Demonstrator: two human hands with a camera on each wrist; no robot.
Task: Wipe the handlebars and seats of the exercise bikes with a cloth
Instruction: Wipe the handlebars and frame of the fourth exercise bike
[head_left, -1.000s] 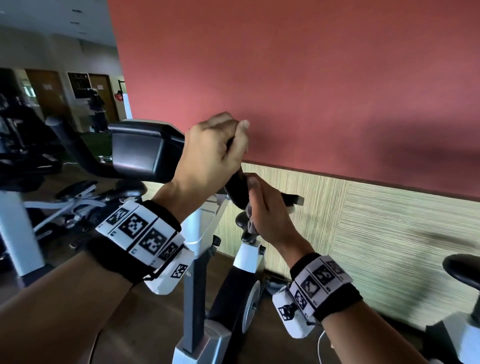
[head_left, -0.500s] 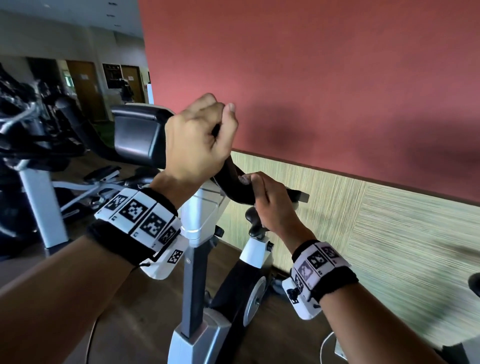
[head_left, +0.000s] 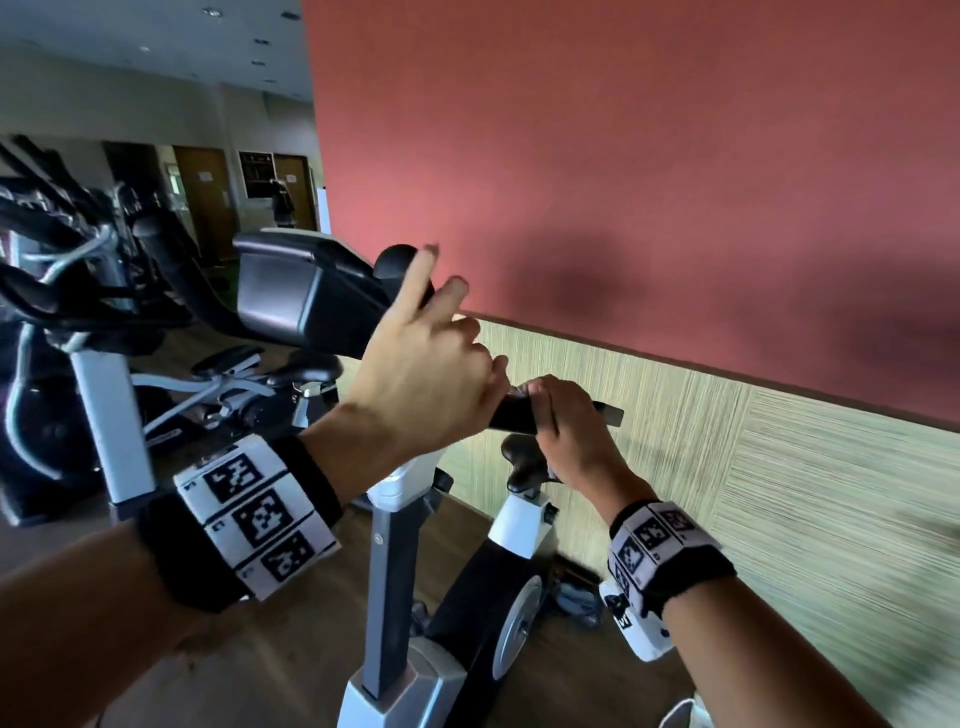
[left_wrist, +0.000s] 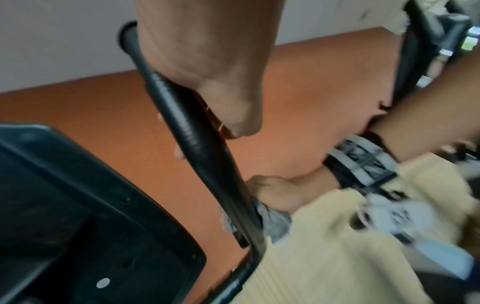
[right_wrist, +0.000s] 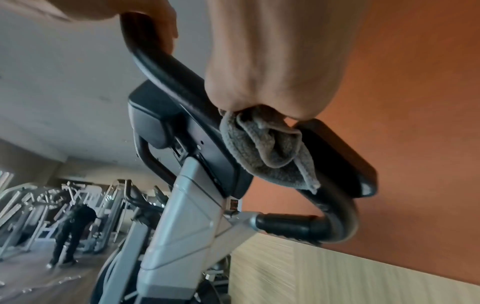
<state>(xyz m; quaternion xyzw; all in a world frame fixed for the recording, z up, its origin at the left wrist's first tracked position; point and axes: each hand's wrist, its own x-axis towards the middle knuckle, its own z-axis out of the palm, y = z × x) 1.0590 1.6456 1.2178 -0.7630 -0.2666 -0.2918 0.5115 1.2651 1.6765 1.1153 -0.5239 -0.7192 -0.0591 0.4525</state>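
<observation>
My right hand (head_left: 569, 431) grips the gray cloth (right_wrist: 270, 150) around the exercise bike's black handlebar (head_left: 605, 414); my left hand (head_left: 421, 374), fingers loosening, rests higher beside the console (head_left: 306, 296).

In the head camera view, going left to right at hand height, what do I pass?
Console → left hand → right hand → handlebar end → striped wall panel.
</observation>
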